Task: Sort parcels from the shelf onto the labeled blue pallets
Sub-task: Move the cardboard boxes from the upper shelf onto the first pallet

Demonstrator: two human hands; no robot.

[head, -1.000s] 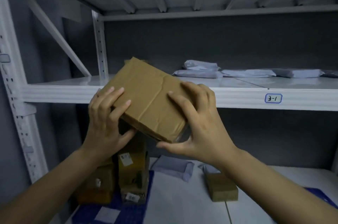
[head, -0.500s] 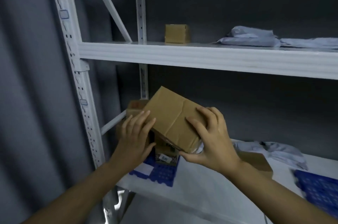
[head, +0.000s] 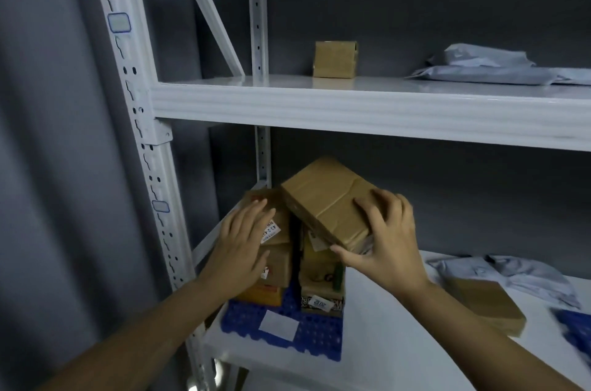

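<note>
**Parcel tilted over the stacks on the left blue pallet**

Parcel in your right hand [head: 382, 246]: you grip the brown cardboard box [head: 329, 202] at its lower right corner, fingers spread over the top face and thumb hooked beneath the bottom edge. The box sits tilted, its far corner raised toward the back wall, its lower left edge leaning just over the two stacks of boxes below.

Your left hand [head: 243, 246] lies flat and relaxed, fingers together, pressed against the front of the left stack [head: 278, 230]; it grasps nothing. A white label with printed digits shows just beside your fingertips on that stack. The right stack [head: 321, 275] stands close by, with a narrow dark gap between the two, and its bottom box carries a white label.

Both stacks rest on the blue pallet [head: 316, 333] at the left end of the lower shelf [head: 399, 352]. A blank white tag [head: 278, 325] lies on the pallet's front part. To your right on that shelf, a flat brown parcel [head: 489, 304] lies near a crumpled grey mailer bag [head: 499, 272], and the blurred edge of a second blue pallet [head: 575, 333] shows at the frame's right side.

On the upper shelf [head: 351, 106], a small brown box [head: 334, 58] stands near the back, well apart from a pile of grey mailer bags [head: 489, 67] farther right.
</note>
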